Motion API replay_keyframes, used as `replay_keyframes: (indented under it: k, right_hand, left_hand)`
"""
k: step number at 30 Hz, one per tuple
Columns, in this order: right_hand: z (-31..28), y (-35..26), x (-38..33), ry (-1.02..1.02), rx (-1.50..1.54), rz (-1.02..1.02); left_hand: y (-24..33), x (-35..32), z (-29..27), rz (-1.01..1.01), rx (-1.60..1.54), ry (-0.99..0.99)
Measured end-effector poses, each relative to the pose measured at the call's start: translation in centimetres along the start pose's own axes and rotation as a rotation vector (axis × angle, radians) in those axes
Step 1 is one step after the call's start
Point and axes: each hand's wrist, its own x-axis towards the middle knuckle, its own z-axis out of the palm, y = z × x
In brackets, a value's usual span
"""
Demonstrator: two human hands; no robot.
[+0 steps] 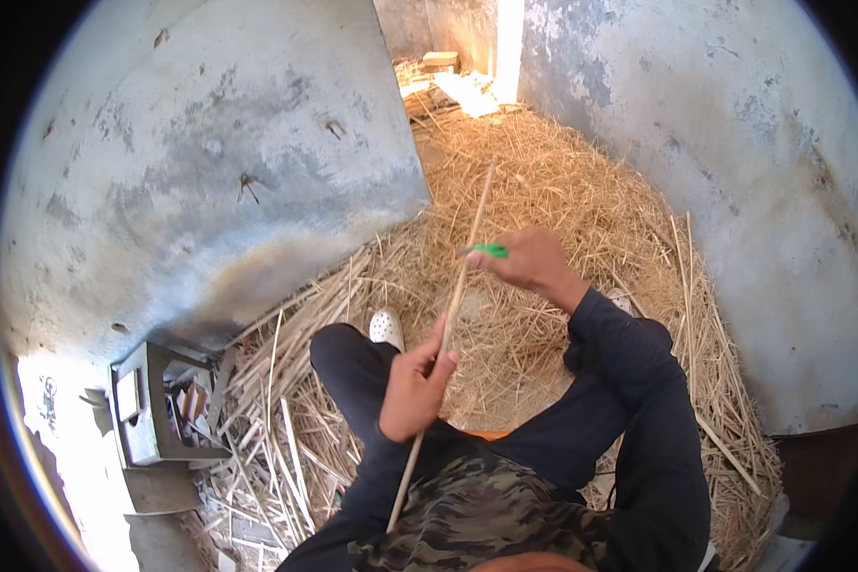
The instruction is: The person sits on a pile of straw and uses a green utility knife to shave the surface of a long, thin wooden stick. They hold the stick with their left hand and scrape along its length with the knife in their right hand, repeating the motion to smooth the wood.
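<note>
A long, thin, pale wooden stick (481, 205), perhaps split bamboo, slants from my lap up and away toward the far middle. My left hand (415, 386) is closed around its lower half, with the thumb lying on the near side. Farther up, my right hand (536, 262) grips a small green-handled tool (492, 250). The tool's short grey tip meets the stick or lies just at it; whether it is a knife blade is too small to tell.
Straw-like shavings (553, 191) cover the floor ahead. Longer split strips (291, 448) pile up at the left, beside a grey stool (148, 391) with things inside. A worn wall (219, 143) stands left, another wall (715, 191) right. A white clog (386, 327) shows by my knee.
</note>
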Motion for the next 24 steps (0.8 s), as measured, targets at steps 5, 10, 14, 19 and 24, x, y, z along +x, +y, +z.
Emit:
replay_keyframes:
  k: [5,10,14,19,24]
  right_hand:
    - [0.9,-3.6,-2.8,-0.055,0.178,-0.143]
    - [-0.1,-2.6,-1.6,-0.047,0.037,-0.058]
    - [1.1,-1.6,-1.3,0.113,0.018,-0.097]
    - [1.0,0.4,-0.4,0.174,-0.021,-0.179]
    - [-0.1,8.7,3.7,-0.054,-0.058,0.387]
  left_hand:
    - [-1.7,1.2,-0.6,0.258,0.316,0.080]
    - [0.4,0.1,0.1,0.253,0.535,0.167]
    - [0.8,0.8,0.5,0.329,0.632,0.204]
    - [1.4,0.6,0.8,0.316,0.694,0.204]
    - [1.4,-1.8,1.3,0.296,0.708,0.071]
